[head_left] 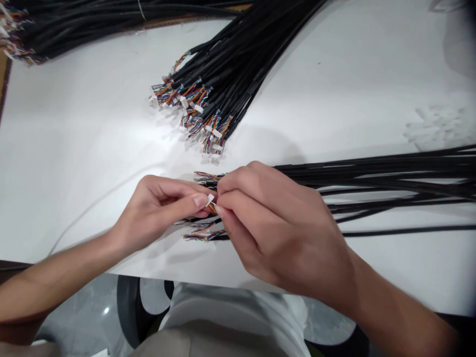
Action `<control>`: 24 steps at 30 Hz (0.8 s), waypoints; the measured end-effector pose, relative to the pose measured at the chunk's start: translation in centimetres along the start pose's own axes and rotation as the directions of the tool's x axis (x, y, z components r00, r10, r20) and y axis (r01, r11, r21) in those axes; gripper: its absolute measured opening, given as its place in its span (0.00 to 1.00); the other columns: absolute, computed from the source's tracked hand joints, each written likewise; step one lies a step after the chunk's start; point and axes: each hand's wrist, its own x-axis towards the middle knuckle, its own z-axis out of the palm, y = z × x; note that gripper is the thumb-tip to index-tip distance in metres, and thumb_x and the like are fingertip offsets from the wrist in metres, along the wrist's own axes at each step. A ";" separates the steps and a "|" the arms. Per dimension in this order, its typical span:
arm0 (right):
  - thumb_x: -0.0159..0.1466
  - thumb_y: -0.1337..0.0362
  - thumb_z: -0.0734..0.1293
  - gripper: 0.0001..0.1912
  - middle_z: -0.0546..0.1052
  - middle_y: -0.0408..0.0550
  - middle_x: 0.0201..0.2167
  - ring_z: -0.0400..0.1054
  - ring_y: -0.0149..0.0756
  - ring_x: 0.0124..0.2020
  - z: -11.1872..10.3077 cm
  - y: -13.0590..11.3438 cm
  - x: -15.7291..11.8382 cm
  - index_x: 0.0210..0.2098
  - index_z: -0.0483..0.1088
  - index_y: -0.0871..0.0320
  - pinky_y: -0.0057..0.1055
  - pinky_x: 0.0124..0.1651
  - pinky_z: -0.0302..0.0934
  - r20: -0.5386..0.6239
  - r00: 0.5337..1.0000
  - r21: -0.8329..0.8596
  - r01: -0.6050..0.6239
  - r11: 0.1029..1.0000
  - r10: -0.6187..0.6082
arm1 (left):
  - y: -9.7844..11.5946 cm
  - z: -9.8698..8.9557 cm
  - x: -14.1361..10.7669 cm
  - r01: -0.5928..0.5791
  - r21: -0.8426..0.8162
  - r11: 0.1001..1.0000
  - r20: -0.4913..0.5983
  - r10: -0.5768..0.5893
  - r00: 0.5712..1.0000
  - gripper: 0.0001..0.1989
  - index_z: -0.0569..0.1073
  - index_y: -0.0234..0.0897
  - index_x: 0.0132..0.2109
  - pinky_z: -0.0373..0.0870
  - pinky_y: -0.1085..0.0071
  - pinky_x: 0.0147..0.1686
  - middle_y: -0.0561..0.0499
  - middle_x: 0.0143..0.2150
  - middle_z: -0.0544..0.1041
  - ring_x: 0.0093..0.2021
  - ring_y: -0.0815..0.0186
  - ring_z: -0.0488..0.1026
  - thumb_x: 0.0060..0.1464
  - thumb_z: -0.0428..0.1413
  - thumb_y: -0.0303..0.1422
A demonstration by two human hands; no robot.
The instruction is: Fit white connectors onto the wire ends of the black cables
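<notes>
A small white connector point(210, 198) is pinched between the thumb and fingers of my left hand point(163, 208). Coloured wires point(212, 208) run from it toward my right hand point(271, 223), whose thumb and index finger are pressed together at the wires beside the connector. What exactly lies between those right fingertips is too small to tell. Under and around both hands, black cables point(372, 181) with bare coloured wire ends point(197, 238) lie on the white table point(92, 124), reaching to the right edge.
Behind my hands lies a thick bundle of black cables point(238, 64) with white connectors on its wire ends. Another tied bundle point(82, 25) is at the back left. Several small white pieces point(439, 126) are piled at the right. The table's front edge is close to my body.
</notes>
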 end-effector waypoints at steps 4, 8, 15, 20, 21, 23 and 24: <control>0.60 0.76 0.61 0.09 0.74 0.53 0.31 0.66 0.39 0.33 0.3 -0.1 -0.2 0.30 0.72 0.66 0.36 0.35 0.65 -0.023 0.999 0.042 -0.027 0.999 0.028 | 0.3 0.3 -0.1 -0.067 0.090 0.994 -0.034 0.070 0.997 0.09 0.82 0.36 0.28 0.74 0.86 0.29 0.51 0.32 0.83 0.29 0.73 0.77 0.53 0.60 0.23; 0.59 0.76 0.61 0.08 0.73 0.53 0.32 0.66 0.39 0.33 0.5 -0.2 -0.3 0.30 0.72 0.66 0.36 0.36 0.63 -0.038 0.997 0.125 -0.056 0.991 0.061 | 0.5 0.4 -0.2 -0.123 0.170 0.978 -0.063 0.135 0.989 0.08 0.82 0.36 0.28 0.74 0.87 0.30 0.53 0.31 0.83 0.29 0.73 0.77 0.51 0.60 0.22; 0.62 0.75 0.60 0.09 0.72 0.51 0.31 0.65 0.34 0.33 0.4 0.0 -0.2 0.30 0.71 0.66 0.31 0.37 0.62 -0.046 0.988 0.297 -0.128 0.946 0.148 | 0.4 0.4 -0.4 -0.203 0.235 0.950 -0.052 0.221 0.974 0.09 0.81 0.37 0.28 0.74 0.88 0.31 0.57 0.31 0.83 0.30 0.75 0.78 0.51 0.60 0.21; 0.64 0.75 0.60 0.09 0.71 0.50 0.30 0.65 0.32 0.34 0.3 0.0 0.0 0.30 0.70 0.66 0.29 0.38 0.62 -0.027 0.983 0.382 -0.156 0.911 0.179 | 0.1 0.2 -0.4 -0.257 0.288 0.923 -0.036 0.279 0.960 0.08 0.81 0.39 0.30 0.75 0.86 0.34 0.57 0.32 0.83 0.32 0.74 0.79 0.52 0.60 0.21; 0.64 0.75 0.60 0.09 0.71 0.50 0.30 0.65 0.32 0.34 0.3 -0.1 0.0 0.30 0.70 0.65 0.29 0.38 0.62 -0.030 0.983 0.377 -0.155 0.913 0.180 | 0.1 0.2 -0.5 -0.262 0.295 0.919 -0.037 0.285 0.958 0.08 0.81 0.39 0.30 0.75 0.86 0.34 0.56 0.33 0.83 0.32 0.73 0.79 0.52 0.60 0.22; 0.64 0.74 0.60 0.08 0.71 0.49 0.30 0.65 0.32 0.34 0.4 -0.2 -0.1 0.30 0.69 0.64 0.30 0.38 0.62 -0.047 0.983 0.346 -0.149 0.926 0.176 | 0.1 0.3 -0.5 -0.266 0.304 0.915 -0.045 0.293 0.955 0.08 0.81 0.38 0.30 0.75 0.84 0.33 0.55 0.32 0.83 0.32 0.72 0.79 0.52 0.60 0.22; 0.63 0.74 0.60 0.08 0.71 0.49 0.30 0.65 0.33 0.34 0.4 -0.2 -0.2 0.30 0.69 0.63 0.30 0.37 0.62 -0.050 0.984 0.322 -0.148 0.935 0.173 | 0.1 0.4 -0.6 -0.263 0.307 0.915 -0.055 0.292 0.955 0.08 0.81 0.38 0.30 0.76 0.83 0.33 0.54 0.32 0.83 0.32 0.71 0.79 0.52 0.60 0.22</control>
